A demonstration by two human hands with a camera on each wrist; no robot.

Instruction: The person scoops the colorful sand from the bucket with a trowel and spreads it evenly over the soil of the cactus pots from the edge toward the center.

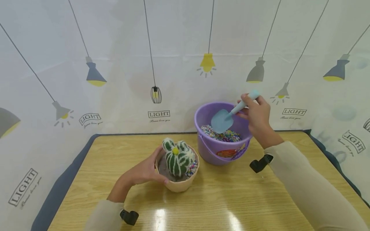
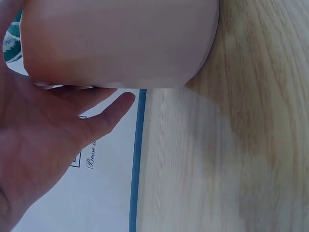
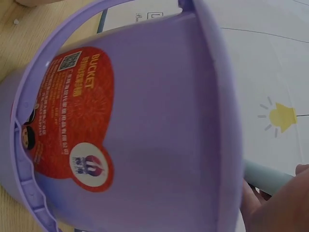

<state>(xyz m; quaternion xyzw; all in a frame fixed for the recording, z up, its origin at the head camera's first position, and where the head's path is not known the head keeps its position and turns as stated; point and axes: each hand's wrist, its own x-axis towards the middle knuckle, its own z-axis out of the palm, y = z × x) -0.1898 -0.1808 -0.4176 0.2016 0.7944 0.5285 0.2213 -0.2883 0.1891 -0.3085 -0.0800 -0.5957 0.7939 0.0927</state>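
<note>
A potted cactus (image 1: 177, 160) with a yellow flower stands in a peach-coloured flower pot (image 1: 179, 186) on the table. Small colourful beads lie on the right part of the grey fill around it. My left hand (image 1: 147, 168) holds the pot from its left side, thumb at the front and fingers round behind. In the left wrist view, the pot wall (image 2: 120, 43) fills the top. My right hand (image 1: 257, 112) grips the handle of a light blue toy shovel (image 1: 222, 121). Its blade points down inside a purple bucket (image 1: 206, 146), over multicoloured beads (image 1: 228, 136).
The bucket stands close to the right of the pot, its handle (image 3: 26, 164) folded down over a red label (image 3: 79, 111). A wooden table (image 1: 95, 173) lies beneath. White cloth (image 1: 124, 80) printed with hanging lamps rises behind and at the sides.
</note>
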